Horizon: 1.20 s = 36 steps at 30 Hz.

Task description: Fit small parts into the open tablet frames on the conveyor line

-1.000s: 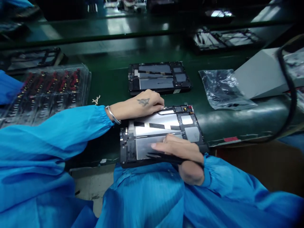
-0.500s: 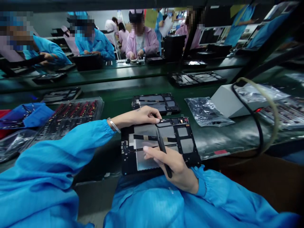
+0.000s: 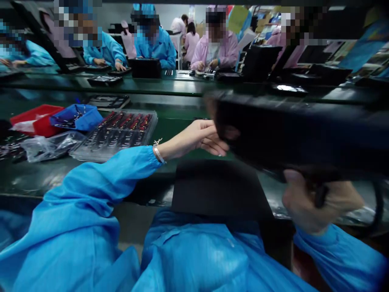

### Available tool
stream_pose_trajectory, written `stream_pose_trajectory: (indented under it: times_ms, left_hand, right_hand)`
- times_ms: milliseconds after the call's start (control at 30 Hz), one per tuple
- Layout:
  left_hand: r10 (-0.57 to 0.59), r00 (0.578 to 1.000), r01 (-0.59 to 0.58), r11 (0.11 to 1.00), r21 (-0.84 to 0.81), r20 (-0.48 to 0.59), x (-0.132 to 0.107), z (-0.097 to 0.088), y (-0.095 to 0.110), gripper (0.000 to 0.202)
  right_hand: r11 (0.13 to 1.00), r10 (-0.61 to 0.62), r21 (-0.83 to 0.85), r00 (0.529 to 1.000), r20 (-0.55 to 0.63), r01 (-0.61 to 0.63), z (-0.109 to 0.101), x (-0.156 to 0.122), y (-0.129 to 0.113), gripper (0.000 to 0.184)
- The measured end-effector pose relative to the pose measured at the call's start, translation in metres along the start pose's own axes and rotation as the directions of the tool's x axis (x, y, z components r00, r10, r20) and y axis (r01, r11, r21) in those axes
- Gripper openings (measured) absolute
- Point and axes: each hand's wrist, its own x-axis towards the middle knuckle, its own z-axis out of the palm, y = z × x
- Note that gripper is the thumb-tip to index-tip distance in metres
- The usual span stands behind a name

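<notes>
My right hand [image 3: 313,202] grips the lower edge of a raised tablet [image 3: 291,138], which is blurred by motion and shows a dark, glossy face. A dark stick-like piece by the palm looks like the tweezers [image 3: 320,195]. At the tablet's left edge, my left hand [image 3: 209,138] has its fingers stretched out and loosely apart; whether they touch it I cannot tell. Below lies a flat black mat [image 3: 219,186] at the table's front edge. A pale smear on the tablet near my fingers may be a reflection.
To the left stand a clear tray of small parts [image 3: 121,132], a blue bin [image 3: 77,117], a red bin [image 3: 38,119] and a plastic bag [image 3: 51,144]. Another tablet [image 3: 107,101] lies behind the tray. Co-workers sit across the line behind a dark box [image 3: 145,67].
The tablet has come up off the black mat and swung right, with its inner parts no longer visible. My right hand moved right with it; the left fingers have straightened. The view has turned left.
</notes>
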Motion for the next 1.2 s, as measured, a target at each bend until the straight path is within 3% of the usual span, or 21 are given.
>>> stream_pose_trajectory:
  times_ms: [67,133,200,300,400,533,633,733,833,1033,1200]
  left_hand:
    - [0.053,0.999,-0.054,0.998,-0.033,-0.008,-0.01,0.008,0.0,0.052]
    - [0.122,0.992,-0.12,0.991,0.052,-0.036,-0.018,0.014,0.002,0.053]
    - [0.18,0.98,-0.165,0.973,0.164,-0.086,-0.021,0.018,0.002,0.049]
    - [0.22,0.961,-0.181,0.959,0.218,-0.168,-0.02,0.021,-0.003,0.048]
    - [0.184,0.961,-0.154,0.976,0.152,-0.207,-0.018,0.02,-0.011,0.054]
    - [0.035,0.964,-0.019,0.998,0.065,-0.265,-0.015,0.018,-0.017,0.056]
    - [-0.034,0.958,0.048,0.998,0.04,-0.286,-0.013,0.017,-0.018,0.054]
    - [-0.074,0.954,0.086,0.996,0.026,-0.291,-0.012,0.017,-0.02,0.052]
    - [-0.107,0.949,0.116,0.993,0.01,-0.295,-0.011,0.016,-0.021,0.051]
    - [-0.123,0.949,0.132,0.991,0.008,-0.29,-0.01,0.015,-0.021,0.052]
    - [-0.14,0.946,0.15,0.989,0.012,-0.294,-0.011,0.016,-0.019,0.052]
  right_hand:
    - [0.992,0.049,0.12,0.983,-0.176,-0.028,0.008,0.008,-0.003,0.018]
    - [0.943,0.231,0.286,0.953,-0.195,-0.17,0.014,0.015,-0.008,0.019]
    - [0.832,0.448,0.383,0.893,-0.034,-0.402,0.016,0.02,-0.013,0.016]
    - [0.64,0.653,0.406,0.74,0.161,-0.653,0.013,0.023,-0.021,0.022]
    - [0.518,0.735,0.389,0.629,0.253,-0.762,0.009,0.022,-0.023,0.028]
    - [0.435,0.745,0.349,0.549,0.378,-0.83,0.006,0.018,-0.013,0.023]
    - [0.444,0.688,0.312,0.543,0.482,-0.84,0.003,0.016,-0.002,0.023]
    - [0.532,0.593,0.286,0.592,0.546,-0.797,0.002,0.016,0.005,0.021]
    - [0.601,0.537,0.264,0.626,0.565,-0.754,0.003,0.016,0.006,0.023]
    - [0.582,0.567,0.24,0.6,0.564,-0.777,0.004,0.015,0.003,0.025]
    - [0.669,0.519,0.199,0.643,0.563,-0.716,0.005,0.017,0.001,0.024]
